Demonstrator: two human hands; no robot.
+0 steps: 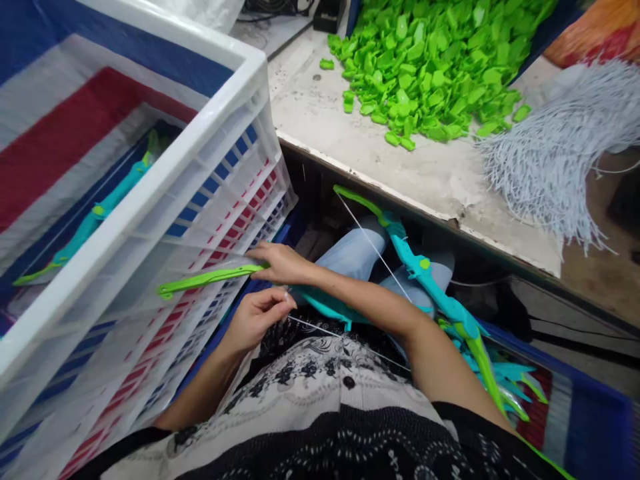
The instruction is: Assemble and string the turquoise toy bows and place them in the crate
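Observation:
My right hand (pixel 283 262) holds a toy bow near its bright green limb (pixel 215 277), which points left against the crate's side. Just below it, my left hand (pixel 263 315) pinches the white string (pixel 315 325), which runs right across my lap. The bow's turquoise middle (pixel 330 307) passes under my right forearm. Another turquoise and green bow (pixel 427 273) with a white string lies across my knees.
A white crate (pixel 200 153) on the left has a bow (pixel 100 213) inside. Green parts (pixel 425 73) and a bundle of white strings (pixel 560 147) lie on the worn table (pixel 320 127). A blue bin (pixel 590 413) with bow pieces stands lower right.

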